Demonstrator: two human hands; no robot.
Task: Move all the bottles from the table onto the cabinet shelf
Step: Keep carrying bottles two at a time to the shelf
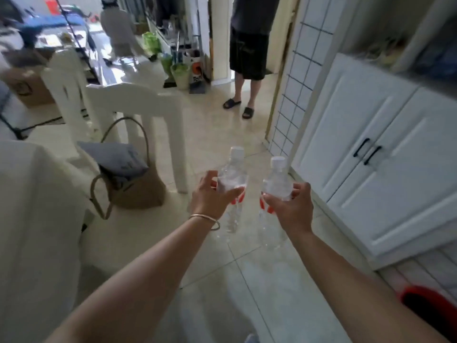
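Clear plastic, ribbed and white-capped: two water bottles are held upright over glossy pale floor tiles. Left hand (212, 195) curls its fingers round the left bottle (232, 184); right hand (289, 206) grips the right bottle (277, 181). They are near each other, not touching. White panelled cabinet doors (371, 154) with slim black handles stand just right.

clear bottles (232, 179) with white caps, red labels; white cabinet doors (385, 154) with black handles; beige floor tiles (222, 134).
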